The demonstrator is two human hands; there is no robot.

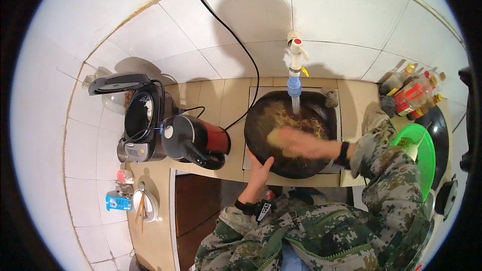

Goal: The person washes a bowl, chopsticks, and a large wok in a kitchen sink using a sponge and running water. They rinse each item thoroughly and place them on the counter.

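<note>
A large dark wok (260,120) sits over the sink (247,165), with brownish water and pale residue inside it. My left hand (259,171) grips the wok's near-left rim, thumb on the inner side. Inside the wok, my right hand (307,145) is blurred by motion and presses a yellowish pad (275,137) against the wok wall; the pad's exact kind is unclear. From the wall tap (296,58), fitted with a blue nozzle (294,86), a water stream (296,106) runs into the far part of the wok.
Left of the sink stand a red-and-black electric kettle (216,141) and a rice cooker (141,120) with its lid raised. A black power cord (241,43) hangs near the wok. Stacked bowls (150,207) lie at left; bottles (414,94) and a green basket (427,158) are at right.
</note>
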